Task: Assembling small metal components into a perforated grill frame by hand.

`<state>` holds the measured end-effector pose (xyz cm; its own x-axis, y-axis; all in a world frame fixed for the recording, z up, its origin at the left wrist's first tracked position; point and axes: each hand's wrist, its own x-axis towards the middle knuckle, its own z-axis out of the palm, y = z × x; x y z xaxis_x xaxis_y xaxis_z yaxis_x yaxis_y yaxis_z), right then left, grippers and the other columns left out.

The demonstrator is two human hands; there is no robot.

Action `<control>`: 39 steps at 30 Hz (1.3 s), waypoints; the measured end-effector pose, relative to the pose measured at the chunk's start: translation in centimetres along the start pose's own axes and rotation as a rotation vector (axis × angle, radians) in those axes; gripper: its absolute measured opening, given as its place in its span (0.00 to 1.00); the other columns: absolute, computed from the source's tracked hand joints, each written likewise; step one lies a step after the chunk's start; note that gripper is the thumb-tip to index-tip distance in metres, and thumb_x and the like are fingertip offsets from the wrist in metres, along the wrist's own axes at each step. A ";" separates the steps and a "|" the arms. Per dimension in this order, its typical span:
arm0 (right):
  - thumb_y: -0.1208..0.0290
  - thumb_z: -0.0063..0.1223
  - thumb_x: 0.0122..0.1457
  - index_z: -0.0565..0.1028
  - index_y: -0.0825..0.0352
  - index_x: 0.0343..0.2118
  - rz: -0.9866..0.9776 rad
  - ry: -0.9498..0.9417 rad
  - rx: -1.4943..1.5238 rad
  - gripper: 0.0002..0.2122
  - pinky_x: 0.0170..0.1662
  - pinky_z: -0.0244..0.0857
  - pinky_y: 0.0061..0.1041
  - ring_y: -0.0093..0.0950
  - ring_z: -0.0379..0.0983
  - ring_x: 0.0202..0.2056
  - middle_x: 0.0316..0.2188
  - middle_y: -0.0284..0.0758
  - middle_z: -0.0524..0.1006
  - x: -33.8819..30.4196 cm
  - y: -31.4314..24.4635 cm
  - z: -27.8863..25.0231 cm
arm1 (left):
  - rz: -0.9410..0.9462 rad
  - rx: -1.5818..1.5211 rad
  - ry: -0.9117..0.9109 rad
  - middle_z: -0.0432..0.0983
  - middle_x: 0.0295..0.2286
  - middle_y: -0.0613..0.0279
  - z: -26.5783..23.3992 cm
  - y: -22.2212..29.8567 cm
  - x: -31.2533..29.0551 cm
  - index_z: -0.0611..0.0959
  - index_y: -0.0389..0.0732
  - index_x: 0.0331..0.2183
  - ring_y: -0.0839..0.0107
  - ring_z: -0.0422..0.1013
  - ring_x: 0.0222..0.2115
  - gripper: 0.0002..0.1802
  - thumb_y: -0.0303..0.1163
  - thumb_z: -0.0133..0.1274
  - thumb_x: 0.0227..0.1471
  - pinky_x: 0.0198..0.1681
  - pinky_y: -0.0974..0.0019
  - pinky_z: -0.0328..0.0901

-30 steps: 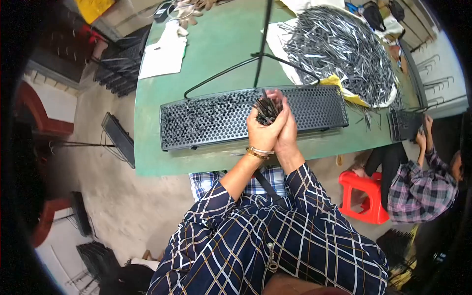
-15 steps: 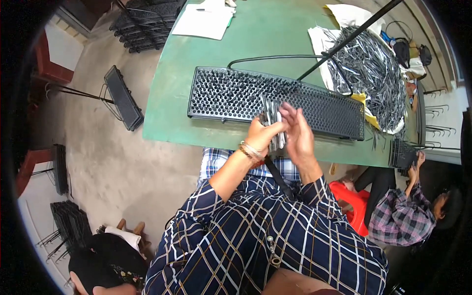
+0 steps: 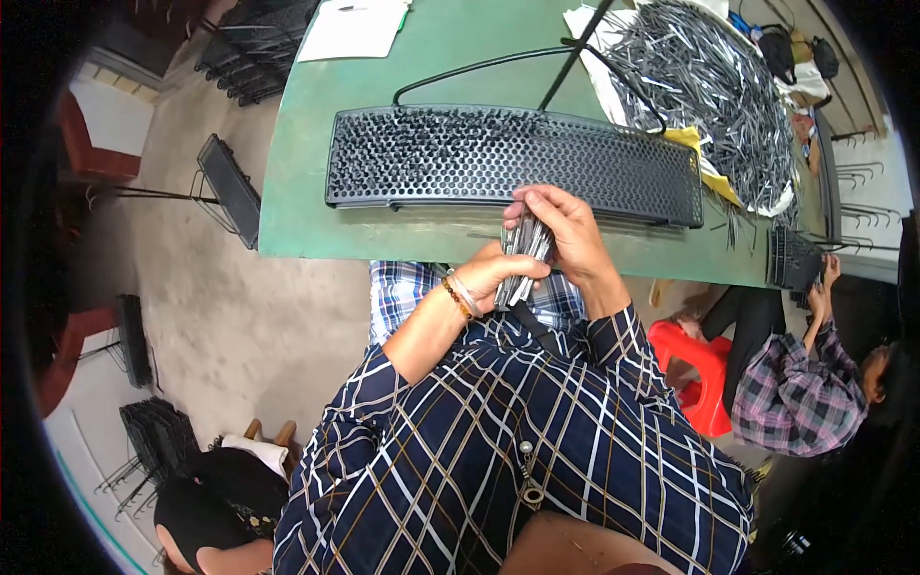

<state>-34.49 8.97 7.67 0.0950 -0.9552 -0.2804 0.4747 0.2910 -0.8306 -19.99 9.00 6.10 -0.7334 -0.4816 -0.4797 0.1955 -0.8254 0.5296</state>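
Just this side of the black holey rack (image 3: 594, 182), the left hand (image 3: 491, 274) wraps its fingers round thin strips (image 3: 529, 251), probably so none fall. The right hand (image 3: 575, 230) curls round their top end; its hidden fingertips are hard to see.

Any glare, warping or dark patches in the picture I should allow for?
Head view: bright glints on the strip pile and the held strip bundle; head view: fisheye curvature bends the long black tray; head view: corners lost to black, left rim dim and smeared.
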 end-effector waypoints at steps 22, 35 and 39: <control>0.71 0.50 0.58 0.75 0.73 0.36 -0.078 0.053 -0.240 0.09 0.36 0.66 0.17 0.19 0.72 0.32 0.29 0.32 0.77 0.0 0.9 -2.1 | 0.032 0.261 0.062 0.74 0.25 0.65 -1.1 -0.7 0.0 0.78 0.37 0.30 0.79 0.68 0.21 0.07 0.30 0.56 0.47 0.23 0.75 0.64; 0.70 0.52 0.58 0.76 0.71 0.36 -0.244 0.116 -0.396 0.09 0.39 0.65 0.16 0.17 0.71 0.32 0.30 0.31 0.77 0.9 -0.7 -3.1 | 0.101 0.242 0.001 0.73 0.26 0.64 -0.1 0.1 0.5 0.71 0.39 0.37 0.80 0.68 0.21 0.13 0.29 0.54 0.49 0.22 0.76 0.65; 0.70 0.51 0.58 0.76 0.71 0.36 -0.340 0.238 -0.418 0.09 0.38 0.65 0.17 0.18 0.71 0.32 0.29 0.31 0.77 1.6 -1.3 -3.1 | 0.122 0.226 0.028 0.73 0.26 0.63 -1.0 -0.3 0.8 0.70 0.40 0.36 0.79 0.68 0.21 0.12 0.29 0.54 0.49 0.21 0.76 0.64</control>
<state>-37.66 7.28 6.79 -0.2239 -0.9743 -0.0255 0.0546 0.0136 -0.9984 -19.98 8.61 4.91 -0.6948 -0.5839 -0.4200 0.1287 -0.6754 0.7262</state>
